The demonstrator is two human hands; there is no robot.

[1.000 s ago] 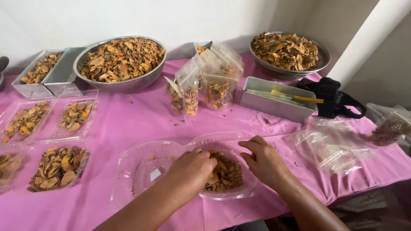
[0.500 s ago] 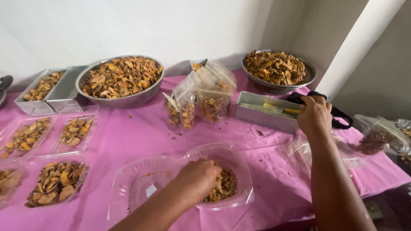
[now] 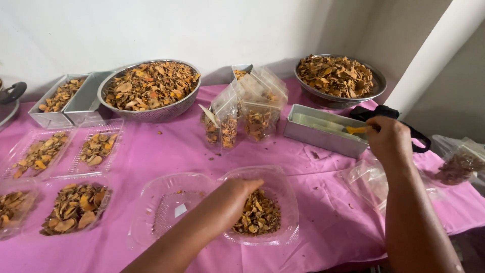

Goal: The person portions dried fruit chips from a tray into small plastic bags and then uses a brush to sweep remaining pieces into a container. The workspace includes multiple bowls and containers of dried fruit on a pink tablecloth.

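A pink cloth (image 3: 166, 151) covers the table, and everything is placed here against the clear tub (image 3: 275, 202) near its front edge. Behind and left of the tub sits a wide metal colander (image 3: 151, 91) heaped with dried orange-brown chips; behind and right stands a metal bowl (image 3: 337, 78) of the same. Right behind the tub, a long metal tin (image 3: 323, 134) lies with a yellow-tipped tool (image 3: 356, 130) in it. Straight behind the tub stand clear bags (image 3: 242, 114), part filled. The tub's open lid (image 3: 169, 207) lies touching it on the left. Further left are small filled trays (image 3: 76, 207).

The left hand (image 3: 235, 194) reaches into the tub, fingers bent down on the chips (image 3: 260, 215) inside; whether it pinches any cannot be told. The right hand (image 3: 388, 139) is well apart from it, at the tin's right end, closed around the tool's handle, just beside a black object (image 3: 386, 112).
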